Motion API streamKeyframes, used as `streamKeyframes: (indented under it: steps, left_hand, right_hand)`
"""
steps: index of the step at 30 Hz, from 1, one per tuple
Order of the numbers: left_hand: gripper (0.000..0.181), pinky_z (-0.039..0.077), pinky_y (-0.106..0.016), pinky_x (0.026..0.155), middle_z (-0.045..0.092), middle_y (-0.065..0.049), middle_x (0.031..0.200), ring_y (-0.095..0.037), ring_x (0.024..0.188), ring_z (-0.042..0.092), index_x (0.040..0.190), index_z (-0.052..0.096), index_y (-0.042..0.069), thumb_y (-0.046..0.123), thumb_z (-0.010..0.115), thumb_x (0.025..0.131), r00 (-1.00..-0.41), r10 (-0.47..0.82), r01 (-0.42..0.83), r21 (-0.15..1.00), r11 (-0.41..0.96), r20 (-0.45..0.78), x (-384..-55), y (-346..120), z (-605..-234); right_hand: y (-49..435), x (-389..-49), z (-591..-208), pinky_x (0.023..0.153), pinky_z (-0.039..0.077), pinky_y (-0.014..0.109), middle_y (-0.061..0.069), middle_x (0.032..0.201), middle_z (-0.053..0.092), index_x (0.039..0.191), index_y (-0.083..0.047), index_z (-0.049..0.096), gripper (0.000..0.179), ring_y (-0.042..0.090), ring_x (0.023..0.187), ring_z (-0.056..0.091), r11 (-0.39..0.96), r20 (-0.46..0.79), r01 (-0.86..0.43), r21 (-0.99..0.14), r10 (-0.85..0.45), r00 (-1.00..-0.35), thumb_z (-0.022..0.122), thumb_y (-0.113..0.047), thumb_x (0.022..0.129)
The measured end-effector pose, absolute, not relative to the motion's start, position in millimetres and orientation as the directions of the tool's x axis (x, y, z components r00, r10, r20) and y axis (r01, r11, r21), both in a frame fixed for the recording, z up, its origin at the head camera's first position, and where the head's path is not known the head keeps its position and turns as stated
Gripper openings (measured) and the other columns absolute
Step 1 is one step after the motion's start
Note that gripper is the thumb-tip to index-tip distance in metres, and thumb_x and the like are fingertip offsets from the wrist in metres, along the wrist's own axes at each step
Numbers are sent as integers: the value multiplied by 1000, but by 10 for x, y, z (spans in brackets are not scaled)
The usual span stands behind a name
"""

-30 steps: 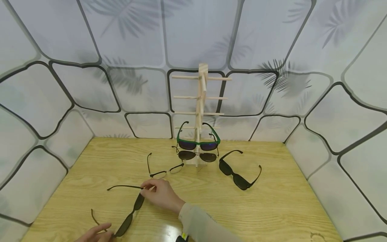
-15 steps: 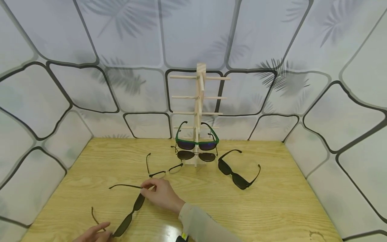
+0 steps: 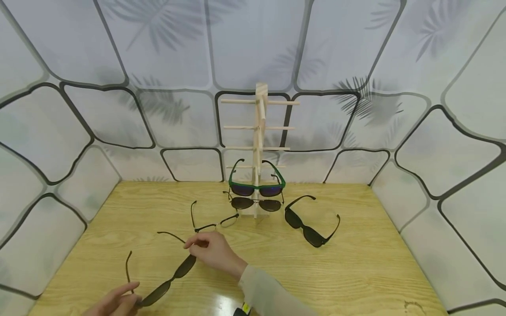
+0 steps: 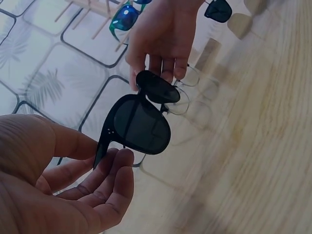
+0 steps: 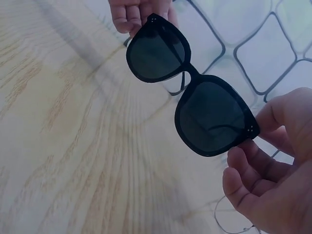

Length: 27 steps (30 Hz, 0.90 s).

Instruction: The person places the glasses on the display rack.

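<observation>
A pair of black sunglasses [image 3: 161,291] with dark lenses is held between both hands, its temples unfolded and pointing away from the body. My left hand [image 3: 116,301] pinches the hinge corner at the near left. At the other hinge corner, my right hand [image 3: 216,253] grips the frame between thumb and fingers. In the right wrist view the full front of the sunglasses [image 5: 209,117] shows, with the right hand [image 5: 278,170] at its lower corner. The left wrist view has the left hand [image 4: 83,180] pinching the nearer temple end.
A wooden display rack [image 3: 259,127] with crossbars stands at the back. It bears green-framed sunglasses [image 3: 257,188] and aviator sunglasses [image 3: 242,203] below them. Clear-lens eyeglasses [image 3: 207,227] lie just beyond the right hand; another black pair of sunglasses [image 3: 313,237] lies right of the rack. Patterned walls surround the table [image 3: 356,281].
The held sunglasses have turned, so their temples now point more toward the rack. The right hand has shifted slightly right, the left hand slightly left. Other glasses stay put.
</observation>
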<state>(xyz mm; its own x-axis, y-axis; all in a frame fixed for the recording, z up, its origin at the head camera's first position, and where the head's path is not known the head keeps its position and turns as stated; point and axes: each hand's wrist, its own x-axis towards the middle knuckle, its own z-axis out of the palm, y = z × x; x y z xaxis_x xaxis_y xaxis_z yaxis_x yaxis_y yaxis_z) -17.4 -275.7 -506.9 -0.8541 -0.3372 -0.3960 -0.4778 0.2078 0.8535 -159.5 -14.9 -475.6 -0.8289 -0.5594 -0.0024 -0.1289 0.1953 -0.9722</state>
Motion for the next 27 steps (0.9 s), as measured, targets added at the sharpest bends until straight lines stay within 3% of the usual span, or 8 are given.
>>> streamKeyframes:
  steps: [2,5,9,12,16,23,27]
  left_hand:
    - [40,63,-30,75,81,-3,103,-10,88,76,140,66,4,22,64,104,-858,-336,-476,848,235,-388,-193,-2744,-5011]
    - [39,64,-29,74,81,-2,100,-9,85,76,138,67,1,21,65,105,-879,-345,-428,864,266,-329,-210,-2714,-4932]
    - [23,64,-26,68,80,2,88,-4,78,75,124,76,4,10,66,104,-921,-346,-278,924,261,-179,-219,-2682,-4843]
    - [19,64,-25,69,79,6,86,-2,80,74,120,79,10,12,67,104,-934,-319,-241,942,233,-160,-249,-2690,-4745]
    - [24,64,-25,75,78,11,91,-1,85,73,126,77,15,23,65,107,-932,-293,-293,920,259,-214,-308,-2707,-4577]
    - [37,64,-27,78,78,12,95,-4,88,75,137,70,6,28,63,108,-944,-263,-278,906,319,-197,-372,-2691,-4390]
    - [40,64,-27,79,78,13,97,-3,89,75,140,67,5,29,62,108,-958,-236,-240,902,359,-161,-419,-2673,-4306]
  right_hand:
    - [-123,-1585,-4720,64,46,18,-2,114,78,108,-9,82,22,-3,76,58,203,-9,-128,-971,-565,-825,62,-14,99]
    - [-85,-1576,-4661,62,44,19,1,108,78,108,-12,82,23,0,70,53,219,-14,-139,-966,-576,-817,61,-15,99]
    - [-35,-1564,-4584,62,44,20,-1,104,76,110,-14,82,24,2,68,52,223,-8,-151,-963,-584,-812,61,-16,98]
    - [5,-1548,-4529,62,44,19,-3,106,77,111,-14,81,23,2,68,53,203,7,-153,-967,-580,-814,61,-15,99]
    - [53,-1529,-4448,62,47,17,-2,107,77,113,-12,81,23,1,69,57,162,30,-149,-975,-575,-818,62,-14,101]
    - [128,-1508,-4294,60,47,18,5,108,78,110,-16,82,21,1,68,58,120,78,-169,-978,-544,-836,63,-15,103]
    - [172,-1508,-4216,60,47,18,10,100,78,111,-14,81,19,1,67,57,110,107,-192,-975,-527,-843,64,-15,104]
